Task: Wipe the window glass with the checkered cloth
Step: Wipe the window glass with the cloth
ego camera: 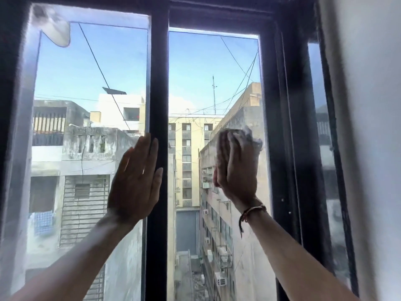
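The window has two tall glass panes split by a dark centre bar (159,83). My right hand (235,168) presses a bunched checkered cloth (252,140) flat against the right pane (208,68), near its right edge at mid height. The cloth shows above and to the right of my fingers; most of it is hidden under the hand. My left hand (135,181) lies flat with fingers together on the left pane (91,68), its fingertips overlapping the centre bar. It holds nothing.
A dark frame (282,105) borders the panes on the right, with a narrow glass strip (321,127) and a white wall (373,127) beyond it. A pale smear or reflection (56,29) sits at the left pane's top corner. Buildings and wires show outside.
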Available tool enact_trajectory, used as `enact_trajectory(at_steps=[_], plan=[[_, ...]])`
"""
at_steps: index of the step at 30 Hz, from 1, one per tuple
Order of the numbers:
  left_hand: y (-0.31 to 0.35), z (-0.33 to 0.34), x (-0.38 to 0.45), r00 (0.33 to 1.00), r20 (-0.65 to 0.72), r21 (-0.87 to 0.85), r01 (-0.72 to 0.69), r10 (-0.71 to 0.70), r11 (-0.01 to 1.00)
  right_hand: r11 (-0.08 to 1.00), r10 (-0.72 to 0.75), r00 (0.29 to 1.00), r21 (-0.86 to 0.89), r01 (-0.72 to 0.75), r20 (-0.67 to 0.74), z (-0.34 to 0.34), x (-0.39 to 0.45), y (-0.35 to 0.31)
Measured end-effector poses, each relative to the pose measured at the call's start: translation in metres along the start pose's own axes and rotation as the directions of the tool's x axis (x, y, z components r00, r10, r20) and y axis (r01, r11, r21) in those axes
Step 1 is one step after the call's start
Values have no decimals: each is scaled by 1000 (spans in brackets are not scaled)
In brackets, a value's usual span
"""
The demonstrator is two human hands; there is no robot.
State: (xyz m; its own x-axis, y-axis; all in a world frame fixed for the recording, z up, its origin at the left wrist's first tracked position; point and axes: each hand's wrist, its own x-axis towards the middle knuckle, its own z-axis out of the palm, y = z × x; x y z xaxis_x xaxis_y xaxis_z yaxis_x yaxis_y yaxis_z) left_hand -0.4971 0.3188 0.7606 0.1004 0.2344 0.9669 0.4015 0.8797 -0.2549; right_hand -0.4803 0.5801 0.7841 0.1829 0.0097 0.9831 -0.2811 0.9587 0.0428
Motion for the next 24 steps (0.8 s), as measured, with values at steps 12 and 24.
enact_trajectory(at_steps=[12,24], plan=[[-7,0,3,1000,-20,35,-16,17,999,849,-478,837,-105,519,268,16,-19,-32],[-3,1,7,999,-35,74,-15,17,997,987,66,997,-142,-70,-32,18,37,-47]])
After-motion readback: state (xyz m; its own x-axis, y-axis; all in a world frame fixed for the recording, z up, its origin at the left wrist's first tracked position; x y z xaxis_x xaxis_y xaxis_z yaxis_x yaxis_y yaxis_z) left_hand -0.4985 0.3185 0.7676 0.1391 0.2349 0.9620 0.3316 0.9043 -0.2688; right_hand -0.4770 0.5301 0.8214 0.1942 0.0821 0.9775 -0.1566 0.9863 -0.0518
